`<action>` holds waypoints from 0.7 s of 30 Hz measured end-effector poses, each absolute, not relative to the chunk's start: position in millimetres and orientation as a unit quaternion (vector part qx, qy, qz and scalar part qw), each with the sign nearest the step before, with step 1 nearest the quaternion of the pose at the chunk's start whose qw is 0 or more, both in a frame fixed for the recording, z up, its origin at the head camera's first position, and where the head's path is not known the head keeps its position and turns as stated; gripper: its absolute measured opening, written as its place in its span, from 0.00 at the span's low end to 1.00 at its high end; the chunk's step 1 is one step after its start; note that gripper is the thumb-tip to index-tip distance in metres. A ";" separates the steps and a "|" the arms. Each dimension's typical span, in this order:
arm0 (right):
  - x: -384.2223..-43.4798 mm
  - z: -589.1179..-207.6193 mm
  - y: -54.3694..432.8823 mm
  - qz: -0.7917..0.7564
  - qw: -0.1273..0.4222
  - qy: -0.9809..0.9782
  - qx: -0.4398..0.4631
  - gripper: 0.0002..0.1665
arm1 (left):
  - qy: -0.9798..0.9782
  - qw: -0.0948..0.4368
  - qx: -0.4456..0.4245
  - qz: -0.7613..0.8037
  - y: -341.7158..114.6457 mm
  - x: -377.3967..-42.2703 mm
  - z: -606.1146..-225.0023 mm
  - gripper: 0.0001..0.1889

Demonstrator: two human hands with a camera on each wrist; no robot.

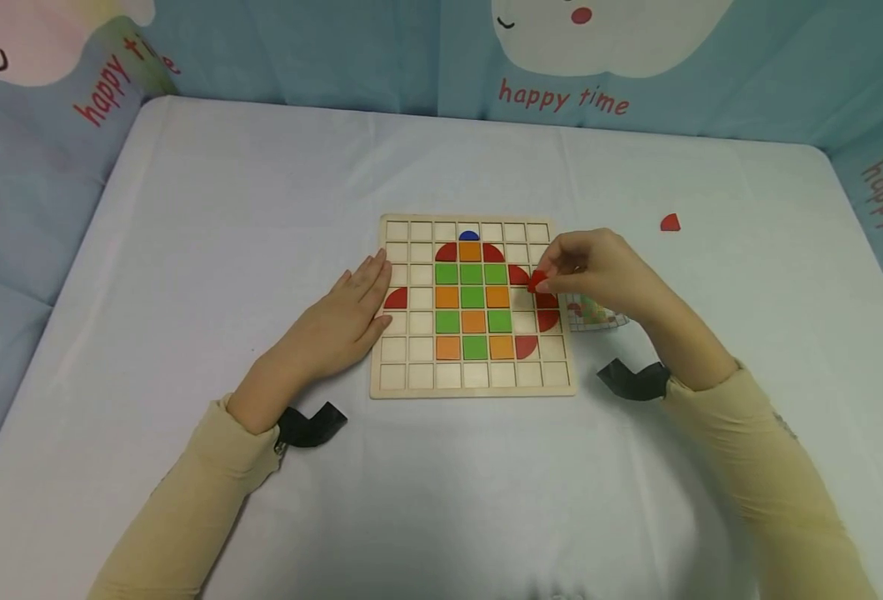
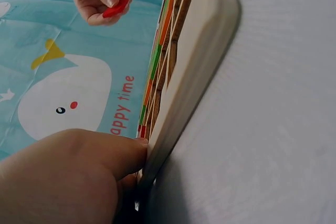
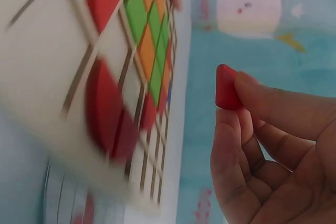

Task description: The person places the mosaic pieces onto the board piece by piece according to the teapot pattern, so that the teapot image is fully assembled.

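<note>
A wooden grid board (image 1: 404, 377) lies flat on the table with green, orange, red and blue pieces in its cells. My left hand (image 1: 336, 325) rests along the board's left edge with its fingers fairly straight; in the left wrist view its thumb (image 2: 123, 153) touches the board's side. Between the thumb and fingers of my right hand (image 1: 602, 267) I pinch a small red piece (image 3: 227, 87), held above the board's right part. Red quarter-circles such as this one (image 1: 526, 347) sit right of the green and orange block, and a lone red quarter-circle (image 1: 396, 298) lies at the left.
One loose red quarter-circle (image 1: 670, 222) lies on the white tablecloth (image 1: 261, 183) beyond the right hand. A printed card (image 1: 595, 315) sticks out from the board's right side, partly covered. Black straps (image 1: 310, 425) hang at both wrists. A printed blue curtain (image 1: 321, 58) stands behind the table.
</note>
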State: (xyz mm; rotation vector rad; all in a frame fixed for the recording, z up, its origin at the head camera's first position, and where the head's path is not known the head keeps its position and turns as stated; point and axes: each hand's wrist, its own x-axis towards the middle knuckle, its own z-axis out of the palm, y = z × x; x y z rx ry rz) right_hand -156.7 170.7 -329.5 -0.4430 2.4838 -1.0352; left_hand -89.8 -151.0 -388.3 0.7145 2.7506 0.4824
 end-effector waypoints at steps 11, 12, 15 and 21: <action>-163.3 -343.3 116.5 -0.418 0.238 0.843 -0.240 0.08 | 0.946 0.129 0.246 0.167 -151.0 -89.0 -390.0 0.33; -163.4 -344.0 111.9 -0.422 0.241 0.839 -0.244 0.08 | 0.946 0.129 0.246 0.167 -150.8 -89.2 -389.9 0.33; -163.4 -346.5 99.6 -0.427 0.248 0.832 -0.252 0.07 | 0.946 0.131 0.245 0.166 -150.8 -89.7 -389.6 0.33; -164.2 -351.3 77.8 -0.419 0.262 0.830 -0.260 0.06 | 0.946 0.130 0.244 0.167 -151.3 -89.7 -388.2 0.33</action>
